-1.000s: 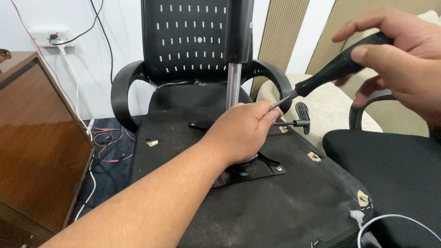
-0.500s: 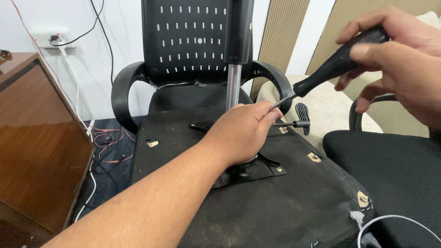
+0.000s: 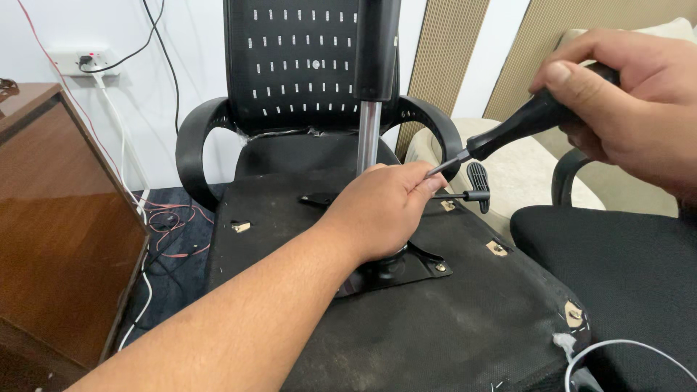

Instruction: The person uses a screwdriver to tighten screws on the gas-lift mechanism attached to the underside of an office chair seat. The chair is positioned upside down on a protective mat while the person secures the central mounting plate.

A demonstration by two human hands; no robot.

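Note:
An upturned black chair seat [image 3: 465, 327] lies in front of me with a black metal mechanism plate [image 3: 406, 268] bolted to its underside and a silver gas cylinder [image 3: 369, 134] rising from it. My left hand [image 3: 381, 210] rests on the plate, fingers pinched around the tip of a screwdriver shaft. My right hand [image 3: 632, 109] grips the black screwdriver handle [image 3: 530, 123] at the upper right, angled down toward the left hand. A black adjustment lever [image 3: 475, 190] sticks out just behind the fingertips.
A black mesh-backed office chair [image 3: 305, 65] with curved armrests stands behind the seat. A brown wooden cabinet [image 3: 58, 232] is at the left, with cables on the floor beside it. Another black chair seat [image 3: 624, 261] sits at the right, a white cable [image 3: 624, 348] near it.
My right hand has shifted slightly on the screwdriver handle, turning it. The left hand stays on the plate at the tip.

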